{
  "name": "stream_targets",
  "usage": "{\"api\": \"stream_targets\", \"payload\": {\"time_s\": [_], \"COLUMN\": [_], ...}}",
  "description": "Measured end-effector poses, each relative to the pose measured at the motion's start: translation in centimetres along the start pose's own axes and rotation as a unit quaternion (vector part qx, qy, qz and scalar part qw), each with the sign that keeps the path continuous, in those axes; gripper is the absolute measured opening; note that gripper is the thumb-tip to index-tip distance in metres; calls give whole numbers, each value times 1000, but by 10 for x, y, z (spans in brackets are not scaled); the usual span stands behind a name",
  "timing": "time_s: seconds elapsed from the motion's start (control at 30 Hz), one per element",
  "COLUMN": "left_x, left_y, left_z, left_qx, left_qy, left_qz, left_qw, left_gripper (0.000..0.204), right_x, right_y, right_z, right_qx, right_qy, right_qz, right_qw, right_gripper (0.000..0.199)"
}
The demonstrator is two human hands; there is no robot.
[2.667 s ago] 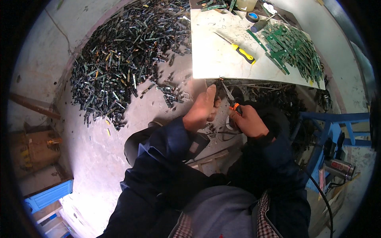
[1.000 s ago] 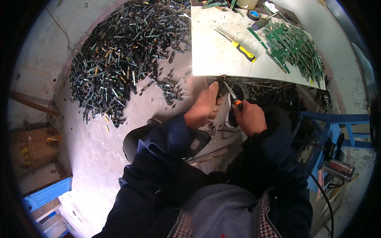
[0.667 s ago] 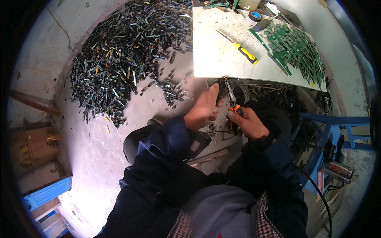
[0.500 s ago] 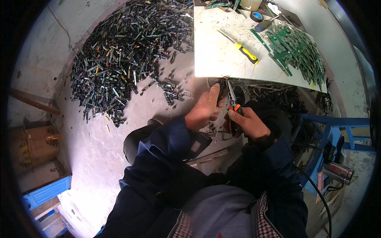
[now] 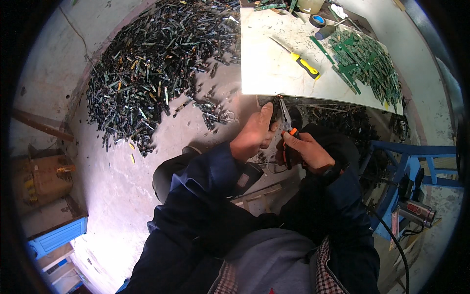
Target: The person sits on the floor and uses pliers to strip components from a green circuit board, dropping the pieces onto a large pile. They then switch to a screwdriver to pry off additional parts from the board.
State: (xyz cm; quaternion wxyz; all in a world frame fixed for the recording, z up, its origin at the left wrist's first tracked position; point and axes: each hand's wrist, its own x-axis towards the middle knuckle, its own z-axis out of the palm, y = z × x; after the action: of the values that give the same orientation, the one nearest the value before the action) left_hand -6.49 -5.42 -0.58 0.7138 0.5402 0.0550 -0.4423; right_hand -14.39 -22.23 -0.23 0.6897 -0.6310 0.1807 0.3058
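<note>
The right hand (image 5: 309,151) was closed round the orange-and-black handles of a pair of pliers (image 5: 286,128), whose long axis ran nearly straight away from the person, nose pointing up toward the near edge of the table (image 5: 267,73). The nose ended just under that edge, where a small dark piece (image 5: 275,102) was caught; I could not tell its kind. The left hand (image 5: 253,134) lay just beside the pliers on their left, fingers pressed together and stretched toward the same spot, the thumb tip touching or almost touching the piece. So the piece lay ahead of both hands, a little nearer the left fingertips than the right knuckles, with the plier nose coming between them.

On the table, well beyond the hands, a screwdriver (image 5: 299,60) with a yellow-and-black handle lay slantwise, and to its right a heap of narrow green circuit strips (image 5: 361,59). At the far edge sat a roll of blue tape (image 5: 318,20).

On the floor to the left spread a big heap of dark stripped pieces (image 5: 156,63). A brown cardboard box (image 5: 39,179) stood at the far left above a blue crate (image 5: 56,235). To the right were a blue frame (image 5: 409,161) and a red cylindrical can (image 5: 416,210) with a label too small to make out.
</note>
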Motion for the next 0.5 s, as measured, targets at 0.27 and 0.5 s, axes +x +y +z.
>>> {"api": "stream_targets", "payload": {"time_s": [0.27,0.5], "left_x": [-1,-2], "left_y": [1,-3], "left_z": [-4,2], "left_qx": [-12,8], "left_qy": [-24,29], "left_qz": [-21,33], "left_qw": [999,999], "left_gripper": [52,56], "right_x": [-1,-8], "right_y": [-1,-10], "right_z": [2,9], "right_qx": [43,65], "right_qy": [-11,5], "right_qz": [-11,3], "right_qw": [999,998], "right_gripper": [37,39]}}
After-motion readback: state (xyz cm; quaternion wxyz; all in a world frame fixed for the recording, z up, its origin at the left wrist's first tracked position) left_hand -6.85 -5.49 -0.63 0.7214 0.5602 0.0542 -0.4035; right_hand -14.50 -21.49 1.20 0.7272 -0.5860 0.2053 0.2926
